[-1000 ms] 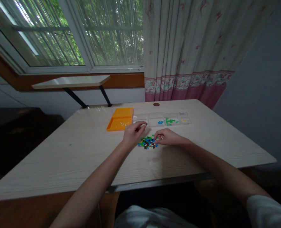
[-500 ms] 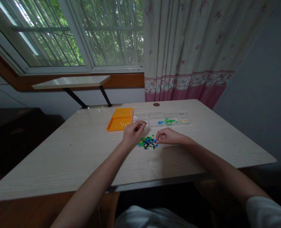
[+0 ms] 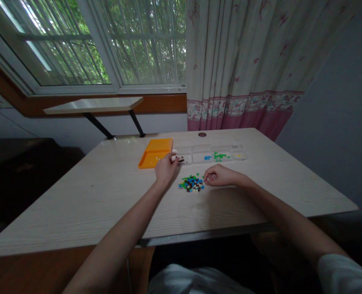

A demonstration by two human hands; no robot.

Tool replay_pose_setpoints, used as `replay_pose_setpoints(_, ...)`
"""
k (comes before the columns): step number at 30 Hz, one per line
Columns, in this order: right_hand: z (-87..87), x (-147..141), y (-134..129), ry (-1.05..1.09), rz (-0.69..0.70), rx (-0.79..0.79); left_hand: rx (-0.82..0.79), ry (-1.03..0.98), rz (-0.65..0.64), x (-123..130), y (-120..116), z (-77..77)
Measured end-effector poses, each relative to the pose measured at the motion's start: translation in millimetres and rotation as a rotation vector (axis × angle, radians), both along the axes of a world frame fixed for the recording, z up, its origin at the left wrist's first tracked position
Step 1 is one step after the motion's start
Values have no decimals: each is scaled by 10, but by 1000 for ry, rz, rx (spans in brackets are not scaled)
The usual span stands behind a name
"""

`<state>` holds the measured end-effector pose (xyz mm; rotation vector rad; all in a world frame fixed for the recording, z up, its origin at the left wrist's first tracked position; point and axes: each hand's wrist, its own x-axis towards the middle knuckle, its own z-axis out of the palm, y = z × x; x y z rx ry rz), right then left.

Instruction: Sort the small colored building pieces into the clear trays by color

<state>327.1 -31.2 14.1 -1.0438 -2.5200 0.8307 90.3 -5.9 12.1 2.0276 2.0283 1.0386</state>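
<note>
My left hand [image 3: 165,168] is over the left compartment of the clear tray [image 3: 201,157], beside the orange box. Its fingertips pinch a small dark brown piece [image 3: 181,160], just above other dark pieces lying in that compartment. My right hand [image 3: 221,175] rests at the right edge of a mixed pile of small coloured pieces [image 3: 191,183], blue, green, brown and cream. The right fingers are curled together, and whatever they hold is too small to make out. Further along the tray lie blue pieces [image 3: 207,157], green pieces [image 3: 220,156] and yellow pieces [image 3: 237,155].
An open orange box [image 3: 148,160] with small pale pieces in it stands left of the tray. Behind it, a raised shelf [image 3: 95,105] on black legs is at the table's [image 3: 107,196] back left. A round hole cover [image 3: 202,134] sits near the back edge.
My left hand has shifted left and slightly back from near the pile, uncovering dark pieces in the left compartment. My right hand has barely moved.
</note>
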Motion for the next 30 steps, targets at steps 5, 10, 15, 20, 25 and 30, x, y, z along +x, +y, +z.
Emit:
replay_pose_setpoints(5,25,-21,-21,-13,22,29,92,-27,-178,-9,-23,-8)
replay_pose_setpoints(10,39,-42,-34,-22,45,47,93,-3,-489,21,-65,-51)
replay_pose_setpoints(15,59,-62,-50,-32,19,46,70,62,-655,67,-133,-25)
replay_pose_setpoints(20,58,-81,-63,-46,-5,43,63,85,-656,67,-151,-3)
replay_pose_setpoints(25,47,-122,-77,64,-46,-46,82,83,-693,74,-169,11)
replay_pose_setpoints(30,15,-202,-18,437,-196,-277,118,19,-729,119,-209,16)
